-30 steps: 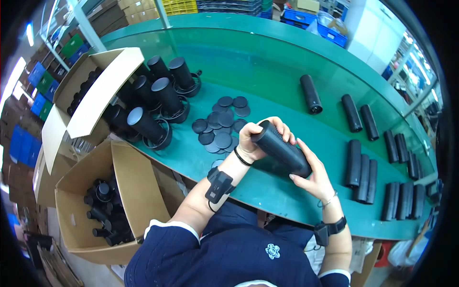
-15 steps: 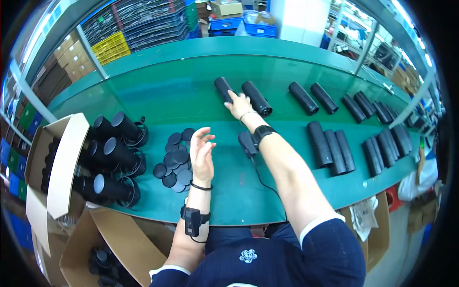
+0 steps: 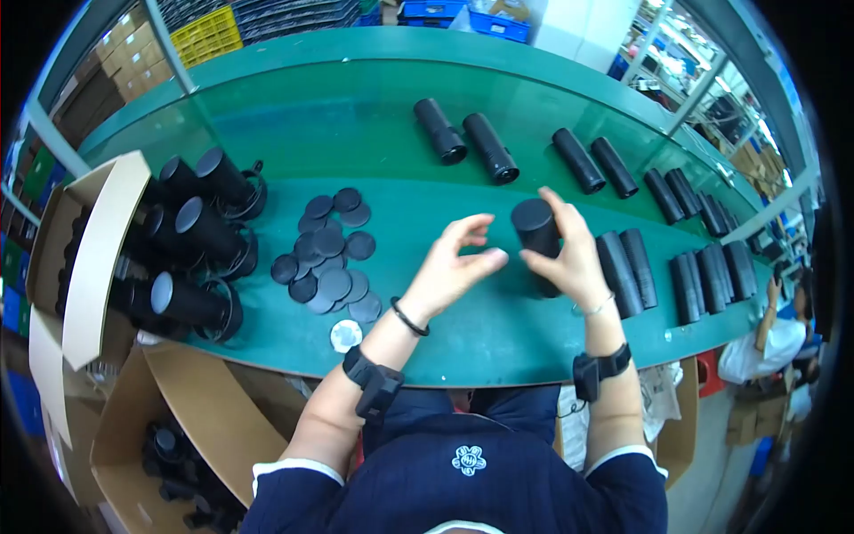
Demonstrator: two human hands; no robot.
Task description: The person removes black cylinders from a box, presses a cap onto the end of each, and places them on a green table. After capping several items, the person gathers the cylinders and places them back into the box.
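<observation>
My right hand (image 3: 569,258) grips a black plastic tube (image 3: 539,233), held upright above the green table (image 3: 374,133) with its capped end toward me. My left hand (image 3: 454,267) hovers just left of the tube, fingers spread and empty. A pile of several flat black round caps (image 3: 327,254) lies on the table to the left of my left hand. A single pale disc (image 3: 346,335) sits near the table's front edge.
Several black tubes (image 3: 191,258) with rings lie stacked at the left by an open cardboard box (image 3: 84,258). Two tubes (image 3: 463,142) lie at the far middle, more tubes (image 3: 676,258) in rows to the right. A second box (image 3: 169,427) stands below the table.
My right hand has come back from the far tubes and now holds a tube in front of me. My left hand has moved right, beside it.
</observation>
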